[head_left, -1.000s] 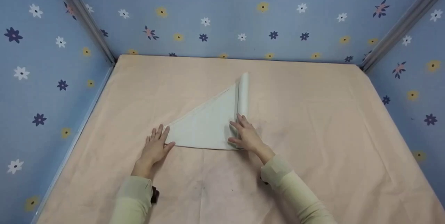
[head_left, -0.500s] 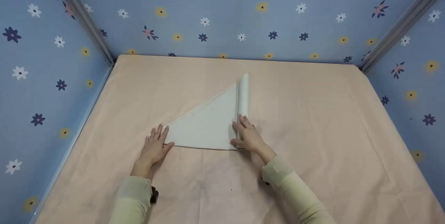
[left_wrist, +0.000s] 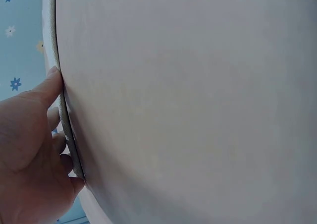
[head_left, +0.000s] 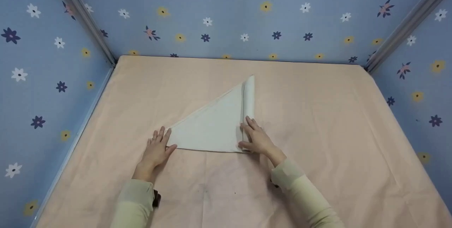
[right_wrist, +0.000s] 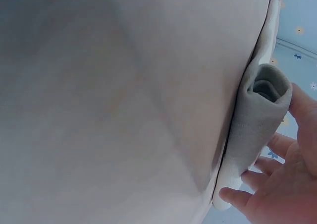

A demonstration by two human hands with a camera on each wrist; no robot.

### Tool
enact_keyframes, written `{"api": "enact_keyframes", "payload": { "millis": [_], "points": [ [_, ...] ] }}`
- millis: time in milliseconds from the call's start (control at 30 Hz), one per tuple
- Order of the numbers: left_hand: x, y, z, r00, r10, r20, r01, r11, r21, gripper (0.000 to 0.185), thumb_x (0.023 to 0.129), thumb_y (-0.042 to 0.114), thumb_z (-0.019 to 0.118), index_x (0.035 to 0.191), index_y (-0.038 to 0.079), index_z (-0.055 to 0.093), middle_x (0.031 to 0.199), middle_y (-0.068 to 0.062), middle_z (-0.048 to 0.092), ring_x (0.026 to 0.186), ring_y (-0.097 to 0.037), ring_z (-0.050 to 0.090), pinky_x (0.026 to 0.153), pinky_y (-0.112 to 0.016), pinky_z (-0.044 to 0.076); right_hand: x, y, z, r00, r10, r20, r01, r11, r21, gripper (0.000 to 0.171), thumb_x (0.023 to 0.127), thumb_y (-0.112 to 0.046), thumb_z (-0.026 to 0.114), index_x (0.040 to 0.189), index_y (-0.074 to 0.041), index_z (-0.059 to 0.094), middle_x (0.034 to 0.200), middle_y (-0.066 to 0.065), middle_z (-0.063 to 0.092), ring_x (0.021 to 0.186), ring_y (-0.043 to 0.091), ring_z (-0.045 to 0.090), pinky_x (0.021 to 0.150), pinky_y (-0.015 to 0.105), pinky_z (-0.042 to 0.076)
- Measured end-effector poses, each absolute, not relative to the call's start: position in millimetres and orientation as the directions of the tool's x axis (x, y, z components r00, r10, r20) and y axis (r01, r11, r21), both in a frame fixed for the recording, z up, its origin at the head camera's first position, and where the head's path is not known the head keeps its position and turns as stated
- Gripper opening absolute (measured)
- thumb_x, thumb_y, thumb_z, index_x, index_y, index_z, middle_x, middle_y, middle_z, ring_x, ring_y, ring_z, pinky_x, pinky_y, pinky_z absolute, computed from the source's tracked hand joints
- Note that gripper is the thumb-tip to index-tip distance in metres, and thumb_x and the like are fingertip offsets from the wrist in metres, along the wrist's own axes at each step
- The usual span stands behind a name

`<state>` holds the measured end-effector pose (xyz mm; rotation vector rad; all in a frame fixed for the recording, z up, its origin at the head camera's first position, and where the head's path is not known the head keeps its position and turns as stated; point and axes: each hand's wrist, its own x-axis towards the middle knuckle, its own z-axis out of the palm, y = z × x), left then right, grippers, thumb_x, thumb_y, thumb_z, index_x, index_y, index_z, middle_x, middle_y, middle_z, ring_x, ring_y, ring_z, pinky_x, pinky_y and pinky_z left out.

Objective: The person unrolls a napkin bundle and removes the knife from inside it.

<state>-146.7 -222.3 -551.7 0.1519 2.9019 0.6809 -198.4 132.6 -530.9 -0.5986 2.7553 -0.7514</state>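
**Peach bench, cloth half rolled**

Mid-bench lies your pale triangular cloth, its right edge rolled. Your right hand rests straight fingers on that roll; your left hand presses flat at the left corner.

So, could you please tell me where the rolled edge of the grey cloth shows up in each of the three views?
Head: the rolled edge runs up the right side of the triangular cloth, mid-table.
Left wrist: only a thin strip along the cloth's far left edge.
Right wrist: the roll's open end faces the camera at right.
Shared landmark: the blue flowered wall, seen at each wrist view's edge.
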Motion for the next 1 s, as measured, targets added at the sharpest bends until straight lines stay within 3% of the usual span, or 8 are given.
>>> {"api": "enact_keyframes", "payload": {
  "millis": [1000],
  "points": [
    [-145,-221,-553,-0.987,0.127,-0.098,0.071,0.893,0.444,0.064,0.092,0.034,0.046,0.139,-0.002,0.022,0.142,-0.027,0.01,0.128,-0.046,0.005,0.1,-0.06,0.007,-200,161,-529,-0.868,-0.488,-0.092,-0.373,0.763,-0.527,0.068,0.081,-0.033,0.065,0.137,-0.011,0.034,0.147,0.01,0.014,0.133,0.028,0.013,0.104,0.042,0.02]
  ]
}}
